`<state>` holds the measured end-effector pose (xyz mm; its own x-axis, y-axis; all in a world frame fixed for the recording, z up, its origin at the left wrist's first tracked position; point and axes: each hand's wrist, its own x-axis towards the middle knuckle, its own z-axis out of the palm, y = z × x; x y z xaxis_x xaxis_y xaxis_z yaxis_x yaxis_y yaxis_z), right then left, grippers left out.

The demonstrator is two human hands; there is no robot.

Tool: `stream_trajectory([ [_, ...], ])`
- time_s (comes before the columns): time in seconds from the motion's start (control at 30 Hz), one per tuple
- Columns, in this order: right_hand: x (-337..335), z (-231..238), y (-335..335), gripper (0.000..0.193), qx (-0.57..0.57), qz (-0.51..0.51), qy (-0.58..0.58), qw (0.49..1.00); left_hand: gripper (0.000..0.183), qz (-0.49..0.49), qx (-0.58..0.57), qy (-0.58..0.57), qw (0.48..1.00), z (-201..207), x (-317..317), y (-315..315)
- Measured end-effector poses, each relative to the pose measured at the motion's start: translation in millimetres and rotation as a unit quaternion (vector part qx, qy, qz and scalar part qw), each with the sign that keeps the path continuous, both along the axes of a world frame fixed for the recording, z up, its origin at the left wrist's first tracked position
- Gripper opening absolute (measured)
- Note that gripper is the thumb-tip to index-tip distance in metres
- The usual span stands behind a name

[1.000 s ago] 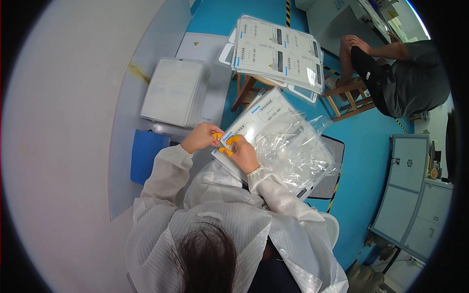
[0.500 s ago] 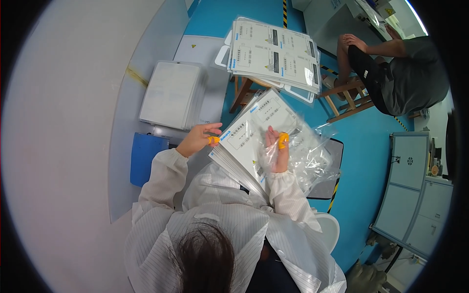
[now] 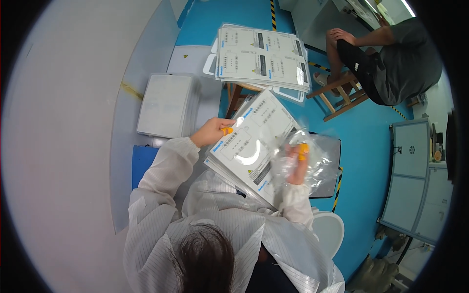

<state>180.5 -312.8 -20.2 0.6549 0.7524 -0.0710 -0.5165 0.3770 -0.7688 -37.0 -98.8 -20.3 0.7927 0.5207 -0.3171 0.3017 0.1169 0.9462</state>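
Observation:
A stack of white printed panel sheets (image 3: 254, 141) rests tilted on my lap, its top sheet glossy with a bright reflection. At the stack's upper left edge, my left hand (image 3: 213, 132) pinches the top sheet, with a yellow finger cot on one finger. My right hand (image 3: 298, 158), blurred by motion and also wearing a yellow finger cot, is over the right edge of the stack. Crumpled clear plastic film (image 3: 320, 163) bunches around it, and the fingers appear closed on the film.
Ahead, more printed sheets (image 3: 261, 56) are piled on a wooden stool (image 3: 236, 97). Left of me are a stack of white panels (image 3: 163, 105) and a blue bin (image 3: 144, 166). A seated person (image 3: 376, 63) is at the upper right; grey cabinets (image 3: 413, 176) stand at the right.
My left hand has come onto the sheet's edge and closed there. My right hand has moved right with the plastic film, showing more of the top sheet. The whole view has shifted slightly.

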Motion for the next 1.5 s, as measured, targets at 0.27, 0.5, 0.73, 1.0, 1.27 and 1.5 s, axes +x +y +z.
stream_trajectory([
  [0.27, 196.1, 66.9, -276.3, 0.013, 0.046, -0.465, -0.075, 0.881, 0.031, 0.196, 0.06, -0.066, 0.977, 6.9, -42.9, 60.8],
  [0.5, 182.3, 79.5, -399.4, 0.023, -0.268, -0.604, -0.444, 0.605, 0.031, 0.3, -0.017, -0.169, 0.939, 15.5, 14.8, 141.6],
  [0.73, 157.7, 101.4, -393.5, 0.013, 0.148, -0.443, -0.137, 0.874, 0.029, 0.368, -0.065, -0.169, 0.912, 17.0, 92.3, 182.0],
  [1.0, 119.3, 159.2, -340.9, 0.023, 0.162, -0.349, -0.253, 0.888, 0.024, 0.435, 0.126, -0.032, 0.891, -48.9, 114.1, 228.7],
  [1.27, 37.1, 175.8, -162.7, 0.043, -0.151, -0.294, -0.412, 0.85, 0.017, 0.433, 0.271, 0.129, 0.85, -41.5, 102.8, 225.1],
  [1.5, -39.7, 111.4, -21.1, 0.025, -0.229, 0.18, -0.463, 0.837, 0.018, 0.363, 0.34, 0.039, 0.866, -18.3, 86.8, 178.6],
])
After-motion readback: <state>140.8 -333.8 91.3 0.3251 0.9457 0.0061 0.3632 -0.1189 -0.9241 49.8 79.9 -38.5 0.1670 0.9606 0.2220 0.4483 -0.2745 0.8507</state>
